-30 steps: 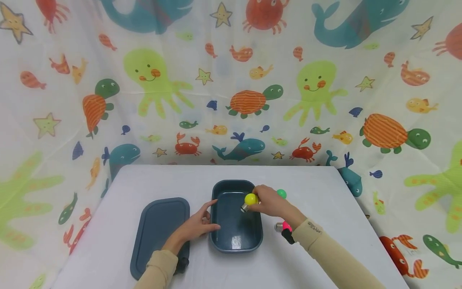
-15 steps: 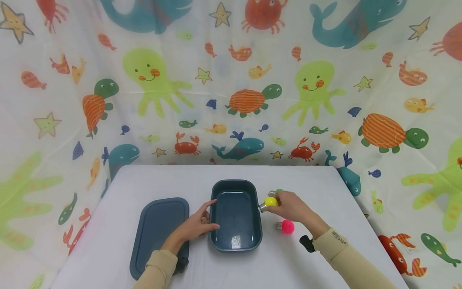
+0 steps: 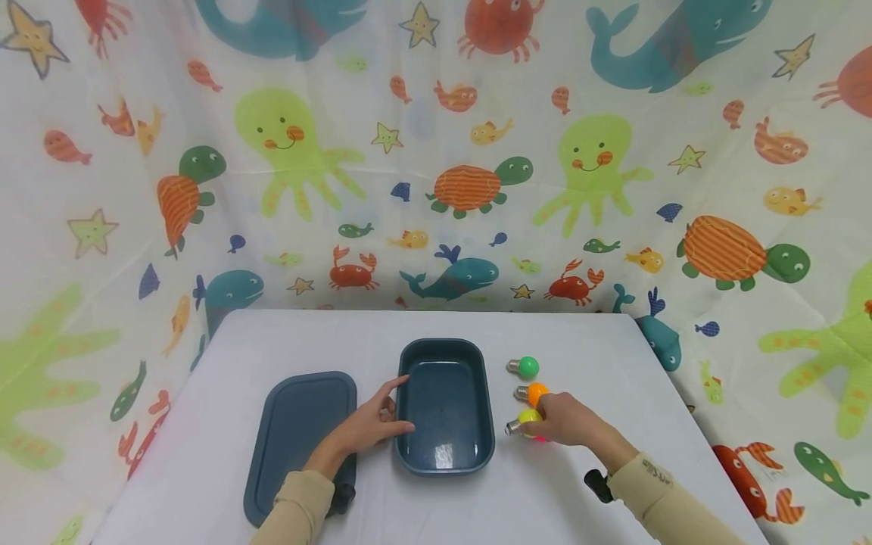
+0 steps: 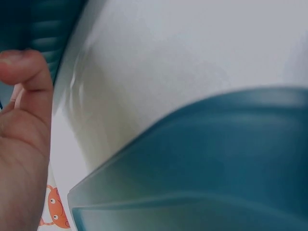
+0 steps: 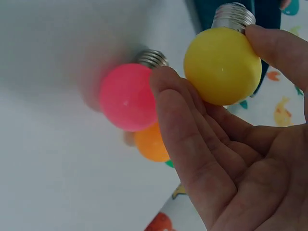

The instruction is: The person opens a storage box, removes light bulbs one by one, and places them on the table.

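Note:
My right hand (image 3: 553,421) grips a yellow bulb (image 3: 527,416) low over the table, just right of the dark teal container (image 3: 478,356). In the right wrist view the yellow bulb (image 5: 222,65) sits between thumb and fingers (image 5: 175,115), metal base pointing away. A pink bulb (image 5: 126,96) lies right under it, almost hidden in the head view. An orange bulb (image 3: 537,392) and a green bulb (image 3: 527,367) lie beyond. My left hand (image 3: 381,418) rests with straight fingers against the container's left wall; its thumb (image 4: 29,72) touches teal plastic.
The container's flat teal lid (image 3: 300,439) lies left of it, under my left forearm. The white table (image 3: 306,341) ends at a sea-animal print cloth (image 3: 436,189) hanging behind and to both sides.
My right hand carried the yellow bulb from above the container out to the right and down beside the pink bulb. The left hand has stayed on the container.

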Motion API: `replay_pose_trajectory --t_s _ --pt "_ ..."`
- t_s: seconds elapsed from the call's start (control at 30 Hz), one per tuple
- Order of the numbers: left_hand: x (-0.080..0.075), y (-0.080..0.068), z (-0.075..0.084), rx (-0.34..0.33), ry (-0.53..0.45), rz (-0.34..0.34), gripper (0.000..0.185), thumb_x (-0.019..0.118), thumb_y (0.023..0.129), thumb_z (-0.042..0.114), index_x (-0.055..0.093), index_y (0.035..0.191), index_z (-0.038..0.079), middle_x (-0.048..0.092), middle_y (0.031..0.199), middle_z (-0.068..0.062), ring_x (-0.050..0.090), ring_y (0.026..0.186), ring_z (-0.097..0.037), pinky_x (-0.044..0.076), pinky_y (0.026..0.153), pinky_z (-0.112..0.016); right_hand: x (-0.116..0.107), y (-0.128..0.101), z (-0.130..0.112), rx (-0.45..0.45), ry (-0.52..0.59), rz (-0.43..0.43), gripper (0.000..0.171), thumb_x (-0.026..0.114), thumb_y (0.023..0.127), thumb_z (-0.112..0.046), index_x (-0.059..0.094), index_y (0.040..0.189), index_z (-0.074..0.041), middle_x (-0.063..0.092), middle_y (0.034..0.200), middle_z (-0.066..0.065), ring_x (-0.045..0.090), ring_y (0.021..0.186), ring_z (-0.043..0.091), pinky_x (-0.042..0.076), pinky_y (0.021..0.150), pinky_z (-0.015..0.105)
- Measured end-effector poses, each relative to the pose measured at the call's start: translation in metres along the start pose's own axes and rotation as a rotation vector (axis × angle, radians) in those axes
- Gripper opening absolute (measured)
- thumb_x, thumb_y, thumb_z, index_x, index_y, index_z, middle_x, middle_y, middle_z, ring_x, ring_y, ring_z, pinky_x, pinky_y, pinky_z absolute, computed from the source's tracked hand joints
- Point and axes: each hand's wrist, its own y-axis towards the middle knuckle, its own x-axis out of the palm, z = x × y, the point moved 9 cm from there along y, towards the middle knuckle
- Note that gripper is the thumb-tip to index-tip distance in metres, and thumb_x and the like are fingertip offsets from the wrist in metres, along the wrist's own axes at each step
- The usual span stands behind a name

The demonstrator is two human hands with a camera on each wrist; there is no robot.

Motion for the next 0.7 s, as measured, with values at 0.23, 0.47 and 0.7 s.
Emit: replay_pose_trajectory --t_s 0.23,0.47,0.7 --pt "0.000 0.000 -0.002 -0.001 0.003 0.009 0.087 0.076 0.086 0.032 0.022 0.155 0.025 0.047 0.095 -0.009 0.046 0.057 -0.013 0.042 0.053 -0.029 0.024 -0.013 0.008 0.044 -0.020 -0.097 0.030 0.079 0.082 -0.030 0.062 0.083 -0.007 0.056 0.069 0.004 0.053 0.061 0.017 0.045 0.062 0.029" --pt "0.001 0.000 -0.002 -0.002 -0.009 0.011 0.086 0.075 0.087 0.030 0.022 0.154 0.025 0.047 0.095 -0.010 0.045 0.057 -0.013 0.042 0.054 -0.029 0.036 -0.019 0.021 0.108 -0.043 -0.147 0.031 0.079 0.082 -0.031 0.059 0.079 -0.008 0.056 0.067 0.005 0.054 0.057 0.016 0.045 0.060 0.027" --pt "0.001 0.001 -0.001 0.004 -0.009 0.006 0.086 0.075 0.087 0.029 0.022 0.155 0.022 0.046 0.095 -0.010 0.045 0.057 -0.013 0.042 0.054 -0.029 0.039 -0.018 0.030 0.122 -0.024 -0.178 0.032 0.075 0.086 -0.033 0.060 0.075 -0.008 0.056 0.058 0.004 0.053 0.049 0.013 0.046 0.055 0.023"
